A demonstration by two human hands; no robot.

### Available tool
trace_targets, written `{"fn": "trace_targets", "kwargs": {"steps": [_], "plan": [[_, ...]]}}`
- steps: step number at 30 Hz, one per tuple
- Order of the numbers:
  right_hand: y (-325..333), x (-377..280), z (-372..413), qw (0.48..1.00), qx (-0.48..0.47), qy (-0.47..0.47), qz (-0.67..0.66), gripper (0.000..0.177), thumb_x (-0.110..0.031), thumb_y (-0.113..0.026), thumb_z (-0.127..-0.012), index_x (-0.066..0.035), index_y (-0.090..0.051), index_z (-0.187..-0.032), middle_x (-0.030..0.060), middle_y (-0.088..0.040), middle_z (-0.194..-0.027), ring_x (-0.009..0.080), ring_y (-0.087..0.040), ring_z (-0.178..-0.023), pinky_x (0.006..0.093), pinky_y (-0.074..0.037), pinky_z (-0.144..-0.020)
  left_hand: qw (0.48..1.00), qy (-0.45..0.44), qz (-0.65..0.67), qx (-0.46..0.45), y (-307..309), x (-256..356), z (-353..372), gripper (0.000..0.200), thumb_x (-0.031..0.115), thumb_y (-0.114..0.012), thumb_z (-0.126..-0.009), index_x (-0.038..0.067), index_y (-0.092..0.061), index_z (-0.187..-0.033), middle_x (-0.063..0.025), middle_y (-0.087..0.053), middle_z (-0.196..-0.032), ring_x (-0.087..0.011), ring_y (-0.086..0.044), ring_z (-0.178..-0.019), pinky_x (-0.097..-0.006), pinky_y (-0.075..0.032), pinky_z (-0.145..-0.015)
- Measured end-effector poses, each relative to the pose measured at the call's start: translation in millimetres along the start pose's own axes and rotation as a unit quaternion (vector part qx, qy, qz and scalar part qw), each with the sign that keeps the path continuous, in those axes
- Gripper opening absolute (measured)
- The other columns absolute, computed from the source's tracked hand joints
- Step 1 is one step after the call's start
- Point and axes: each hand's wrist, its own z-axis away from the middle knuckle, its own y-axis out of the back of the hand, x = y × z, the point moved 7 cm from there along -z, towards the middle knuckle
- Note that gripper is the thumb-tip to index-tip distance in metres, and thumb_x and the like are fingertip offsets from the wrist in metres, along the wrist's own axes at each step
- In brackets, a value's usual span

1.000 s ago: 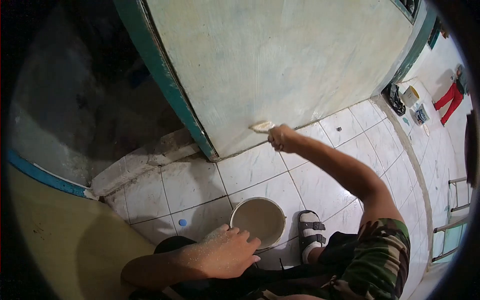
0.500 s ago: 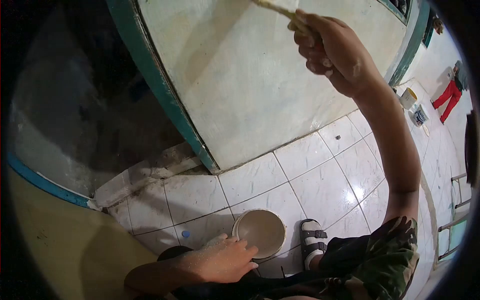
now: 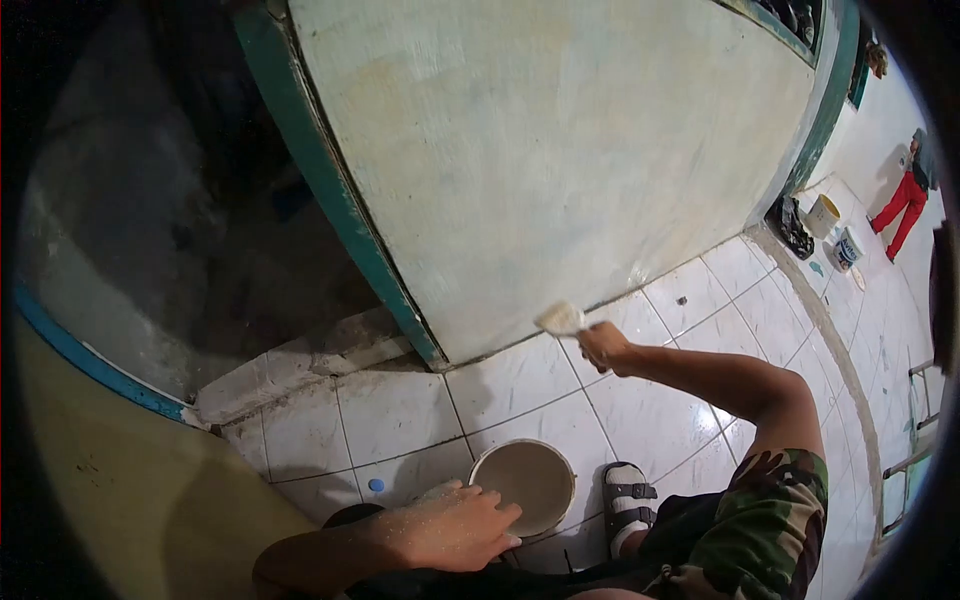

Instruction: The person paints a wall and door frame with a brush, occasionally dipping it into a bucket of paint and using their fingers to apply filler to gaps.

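My right hand (image 3: 605,348) is closed around the handle of a wide paintbrush (image 3: 560,319). The pale bristles point left, close to the bottom of a whitish painted wall (image 3: 560,160). Below, on the floor, stands a round bucket (image 3: 548,460) with a whitish inside. Beside its left rim is my left hand (image 3: 465,525), back upward and fingers stretched out, with nothing seen in it. My sandalled foot (image 3: 629,500) rests just right of the bucket.
A green door frame (image 3: 340,190) borders a dark opening on the left. White tiles (image 3: 400,415) cover the floor, with a small blue disc (image 3: 376,485) on them. Far right are a yellowish bucket (image 3: 823,216), a labelled paint pail (image 3: 848,248), a black bag (image 3: 793,228) and a person in red trousers (image 3: 905,210).
My right hand has come down with the paintbrush from high on the wall to near its foot. My left hand has stayed by the bucket. The view has shifted slightly.
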Motion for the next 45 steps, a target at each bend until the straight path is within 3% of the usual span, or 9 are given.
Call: {"fn": "trace_targets", "kwargs": {"steps": [4, 14, 16, 18, 23, 28, 31, 40, 45], "plan": [[6, 26, 6, 0.992, -0.040, -0.082, 0.087, 0.032, -0.025, -0.053, -0.100, -0.005, -0.056, -0.075, 0.0061, -0.054, -0.066, 0.0165, -0.048, -0.050, 0.0351, -0.037, -0.043, 1.000, 0.007, -0.005, -0.013, 1, 1, 3, 0.039, 0.034, -0.048, -0.103, -0.001, -0.056, -0.118, -0.0278, -0.065, -0.105, -0.0456, -0.066, -0.101, -0.0525, -0.051, -0.089], [-7, -55, 49, 0.981, -0.071, 0.054, 0.172, 0.023, -0.018, -0.051, -0.095, 0.001, -0.057, -0.083, 0.0074, -0.055, -0.068, 0.0156, -0.050, -0.052, 0.0344, -0.043, -0.043, 1.000, 0.004, 0.001, 0.012, -2, -2, 5, 0.039, 0.035, -0.049, -0.103, 0.000, -0.058, -0.118, -0.0271, -0.066, -0.104, -0.0455, -0.066, -0.101, -0.0530, -0.050, -0.091], [-19, -55, 39, 0.986, -0.166, 0.030, -0.016, 0.024, -0.018, -0.051, -0.094, -0.002, -0.055, -0.078, 0.0058, -0.051, -0.065, 0.0141, -0.045, -0.050, 0.0332, -0.036, -0.041, 1.000, 0.006, 0.006, 0.007, 0, -2, 6, 0.039, 0.035, -0.049, -0.103, 0.000, -0.058, -0.118, -0.0273, -0.066, -0.104, -0.0456, -0.066, -0.101, -0.0531, -0.051, -0.091], [-31, -86, 68, 0.984, -0.166, 0.037, -0.054, 0.025, -0.016, -0.050, -0.094, -0.004, -0.053, -0.072, 0.0047, -0.048, -0.064, 0.0133, -0.041, -0.048, 0.0328, -0.031, -0.041, 1.000, 0.010, 0.012, 0.005, -1, -4, 6, 0.039, 0.035, -0.049, -0.103, -0.001, -0.058, -0.118, -0.0274, -0.066, -0.104, -0.0457, -0.066, -0.101, -0.0531, -0.051, -0.091], [-41, -232, 205, 0.969, -0.101, 0.223, -0.045, 0.032, -0.030, -0.051, -0.104, -0.001, -0.055, -0.090, 0.0021, -0.050, -0.066, 0.0081, -0.040, -0.045, 0.0257, -0.032, -0.037, 1.000, 0.004, -0.020, -0.023, 3, -1, 9, 0.044, 0.036, -0.047, -0.105, -0.003, -0.054, -0.125, -0.0245, -0.066, -0.104, -0.0425, -0.068, -0.099, -0.0537, -0.054, -0.088], [-23, -341, 279, 0.869, -0.087, 0.467, -0.142, 0.032, -0.030, -0.049, -0.105, -0.003, -0.055, -0.091, -0.0004, -0.048, -0.065, 0.0059, -0.038, -0.044, 0.0244, -0.032, -0.037, 0.999, -0.011, 0.008, 0.032, -5, -6, 9, 0.037, 0.032, -0.052, -0.100, -0.003, -0.059, -0.113, -0.0268, -0.067, -0.099, -0.0465, -0.067, -0.097, -0.0538, -0.053, -0.086], [-27, -376, 287, 0.832, -0.048, 0.516, -0.197, 0.027, -0.028, -0.046, -0.107, -0.005, -0.053, -0.096, -0.0029, -0.042, -0.061, 0.0044, -0.030, -0.042, 0.0223, -0.023, -0.036, 0.999, -0.015, 0.004, 0.050, -3, -4, 15, 0.035, 0.030, -0.053, -0.099, -0.002, -0.060, -0.110, -0.0253, -0.068, -0.095, -0.0458, -0.067, -0.097, -0.0534, -0.054, -0.085], [-65, -224, 141, 0.915, -0.045, 0.314, -0.249, 0.028, -0.033, -0.048, -0.105, -0.009, -0.052, -0.092, -0.0013, -0.044, -0.059, 0.0075, -0.035, -0.041, 0.0245, -0.028, -0.035, 0.997, -0.057, -0.040, 0.040, -13, -2, 22, 0.041, 0.034, -0.051, -0.103, -0.002, -0.054, -0.121, -0.0238, -0.066, -0.102, -0.0416, -0.069, -0.097, -0.0528, -0.054, -0.087], [-86, -179, 162, 0.962, -0.084, 0.141, -0.217, 0.027, -0.030, -0.045, -0.104, -0.009, -0.049, -0.087, 0.0000, -0.043, -0.062, 0.0103, -0.035, -0.044, 0.0286, -0.026, -0.039, 0.996, -0.077, -0.036, 0.002, -11, -4, 17, 0.040, 0.035, -0.052, -0.103, -0.002, -0.055, -0.120, -0.0240, -0.066, -0.101, -0.0429, -0.068, -0.097, -0.0522, -0.054, -0.088]]}}
